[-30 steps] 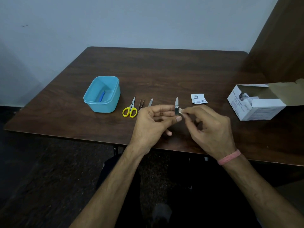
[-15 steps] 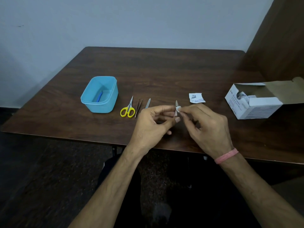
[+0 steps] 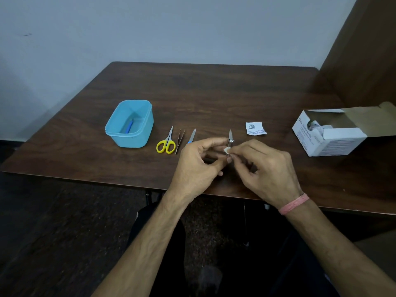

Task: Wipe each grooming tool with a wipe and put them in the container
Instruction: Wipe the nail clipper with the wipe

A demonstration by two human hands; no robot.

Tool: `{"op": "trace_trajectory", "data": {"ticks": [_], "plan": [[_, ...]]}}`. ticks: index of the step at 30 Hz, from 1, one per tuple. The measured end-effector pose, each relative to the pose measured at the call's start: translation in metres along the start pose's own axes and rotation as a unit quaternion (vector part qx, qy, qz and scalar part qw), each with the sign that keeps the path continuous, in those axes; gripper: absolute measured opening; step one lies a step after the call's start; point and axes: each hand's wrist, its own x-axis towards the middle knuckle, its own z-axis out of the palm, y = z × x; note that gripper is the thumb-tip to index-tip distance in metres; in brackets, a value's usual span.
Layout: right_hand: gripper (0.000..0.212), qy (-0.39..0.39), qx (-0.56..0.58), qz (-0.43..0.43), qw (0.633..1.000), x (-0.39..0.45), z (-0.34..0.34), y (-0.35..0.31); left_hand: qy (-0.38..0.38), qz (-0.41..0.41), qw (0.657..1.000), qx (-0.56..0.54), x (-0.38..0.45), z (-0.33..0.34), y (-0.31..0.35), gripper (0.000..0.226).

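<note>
My left hand pinches a small metal nail clipper upright above the table's near edge, its pointed file sticking up. My right hand presses a small white wipe against the clipper's lower part. To the left on the table lie yellow-handled scissors, tweezers and a blue-handled nail file, side by side. Further left stands the open blue container with one blue tool inside.
A torn white wipe wrapper lies just beyond my hands. An open white box of wipes sits at the right, its flap raised. A brown wooden panel rises at the right behind the dark wooden table.
The wipe in my right hand has slid from the upper part of the clipper down to its lower part. The tools on the table have not moved.
</note>
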Motion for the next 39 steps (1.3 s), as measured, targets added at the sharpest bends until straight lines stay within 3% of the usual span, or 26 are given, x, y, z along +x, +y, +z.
{"op": "trace_trajectory", "data": {"ticks": [6,14,20,30,39], "plan": [[0.012,0.030,-0.027,0.035,0.999,0.0013,0.0005,-0.0004,-0.021,0.001,1.000,0.013,-0.0007,-0.0008,0.0013,0.037],[0.014,-0.039,0.000,0.010,0.999,0.0000,0.0023,0.0013,-0.014,0.006,1.000,0.011,0.0001,-0.0016,0.0015,0.048],[0.012,0.023,-0.037,0.049,0.998,0.0010,0.0031,0.0014,-0.024,0.003,0.999,0.026,0.0000,-0.0008,-0.0003,0.046],[0.014,-0.048,0.011,0.022,0.999,0.0005,0.0021,0.0016,-0.029,0.004,0.999,0.018,0.0003,-0.0030,0.0027,0.045],[0.009,0.002,0.015,0.050,0.999,0.0019,0.0011,-0.0003,-0.025,0.006,1.000,0.014,-0.0022,-0.0012,0.0046,0.034]]}}
